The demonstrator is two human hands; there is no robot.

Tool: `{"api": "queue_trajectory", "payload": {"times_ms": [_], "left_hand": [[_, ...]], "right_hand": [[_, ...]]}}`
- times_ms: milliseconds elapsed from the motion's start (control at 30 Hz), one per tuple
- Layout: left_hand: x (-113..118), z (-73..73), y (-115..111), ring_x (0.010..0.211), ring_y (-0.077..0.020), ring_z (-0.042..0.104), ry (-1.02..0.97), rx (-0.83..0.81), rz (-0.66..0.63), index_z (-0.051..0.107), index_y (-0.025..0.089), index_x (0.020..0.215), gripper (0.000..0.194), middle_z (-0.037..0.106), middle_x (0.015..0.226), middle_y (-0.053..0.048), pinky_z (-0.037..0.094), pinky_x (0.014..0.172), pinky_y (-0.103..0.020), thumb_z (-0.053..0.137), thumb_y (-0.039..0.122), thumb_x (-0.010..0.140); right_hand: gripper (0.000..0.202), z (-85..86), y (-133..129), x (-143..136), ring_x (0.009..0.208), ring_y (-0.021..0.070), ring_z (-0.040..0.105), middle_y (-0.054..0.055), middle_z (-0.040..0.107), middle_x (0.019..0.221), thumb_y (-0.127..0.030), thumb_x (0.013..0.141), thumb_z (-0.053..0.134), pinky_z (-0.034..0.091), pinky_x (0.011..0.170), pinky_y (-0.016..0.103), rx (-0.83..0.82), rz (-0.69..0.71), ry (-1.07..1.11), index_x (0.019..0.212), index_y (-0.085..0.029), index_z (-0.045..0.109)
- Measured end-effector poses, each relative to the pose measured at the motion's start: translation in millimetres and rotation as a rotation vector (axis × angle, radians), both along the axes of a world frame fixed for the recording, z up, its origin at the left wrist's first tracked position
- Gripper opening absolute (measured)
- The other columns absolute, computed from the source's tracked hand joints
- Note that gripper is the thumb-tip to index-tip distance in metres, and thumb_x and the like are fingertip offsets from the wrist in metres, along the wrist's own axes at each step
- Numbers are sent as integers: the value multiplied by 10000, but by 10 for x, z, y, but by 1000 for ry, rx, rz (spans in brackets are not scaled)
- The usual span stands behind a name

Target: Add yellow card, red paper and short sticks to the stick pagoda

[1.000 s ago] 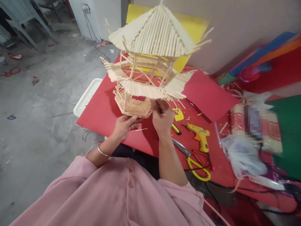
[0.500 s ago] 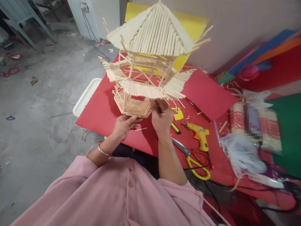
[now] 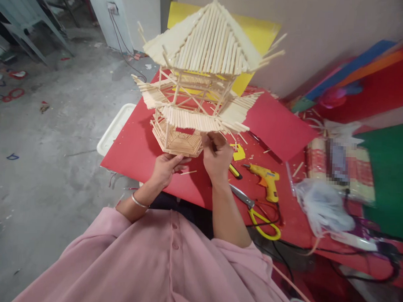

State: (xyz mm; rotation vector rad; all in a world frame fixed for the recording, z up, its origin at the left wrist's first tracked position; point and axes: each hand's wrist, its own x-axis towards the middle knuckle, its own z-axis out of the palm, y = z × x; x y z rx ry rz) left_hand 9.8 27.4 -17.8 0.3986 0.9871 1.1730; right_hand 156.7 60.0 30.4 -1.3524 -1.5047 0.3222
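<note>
A pagoda model (image 3: 189, 119) built of thin wooden sticks stands over the red table, with a peaked roof on top, a lower flared roof and a six-sided base. My left hand (image 3: 166, 167) grips the front edge of that base, thumb on top and fingers beneath. On the right side, my right hand (image 3: 217, 156) is closed against the model just under the lower roof. Its fingertips are partly hidden, and I cannot make out whether a small stick is pinched there. A loose stick (image 3: 189, 172) lies on the table between my hands.
Right of my hands lie a yellow cutter (image 3: 235, 171), a yellow glue gun (image 3: 268, 182) with its cord, and yellow-handled scissors (image 3: 263, 223). Farther right are a plastic bag (image 3: 325, 208) and packs of sticks (image 3: 362, 174). A white lid-like tray (image 3: 114, 128) juts out at the left.
Hardly anything differs. Both hands keep their places on the pagoda model, and the view has shifted very slightly.
</note>
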Motion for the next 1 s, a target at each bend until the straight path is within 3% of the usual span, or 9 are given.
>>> {"api": "queue_trajectory", "payload": {"times_ms": [200,333,500,633,1000], "left_hand": [[4,44,7,891,-283,782,-12,10,-2,738,112,859,438,802,944,-146,598,631,-279,950,352,559],[-11,13,-6,905,-264,776,-14,19,-47,743,125,906,451,803,926,-118,599,671,-277,953,279,538],[-52,6,-10,1014,-250,750,-100,28,-52,710,164,987,480,780,1042,-65,611,890,-378,881,84,545],[-109,85,11,1104,-229,713,-184,35,-62,699,190,966,408,751,1130,-41,539,1071,-453,775,16,605],[-181,86,6,1162,-285,706,-221,125,-148,762,179,1008,415,771,1132,-78,563,1031,-408,766,59,611]], "right_hand": [[255,-2,31,5,677,122,605,25,718,805,-418,948,594,496,664,275,9,0,5,880,-208,721],[255,0,53,6,673,129,606,17,715,788,-421,941,590,494,651,283,19,13,34,865,-216,722],[273,-2,63,-1,658,128,599,18,713,783,-446,925,599,492,643,286,-7,-4,67,874,-215,735],[291,-13,59,-6,652,129,603,33,737,823,-468,910,610,496,623,283,-34,-27,101,909,-213,750],[308,-14,5,-17,617,121,610,21,742,782,-493,893,639,507,608,273,-40,-66,122,891,-213,767]]}}
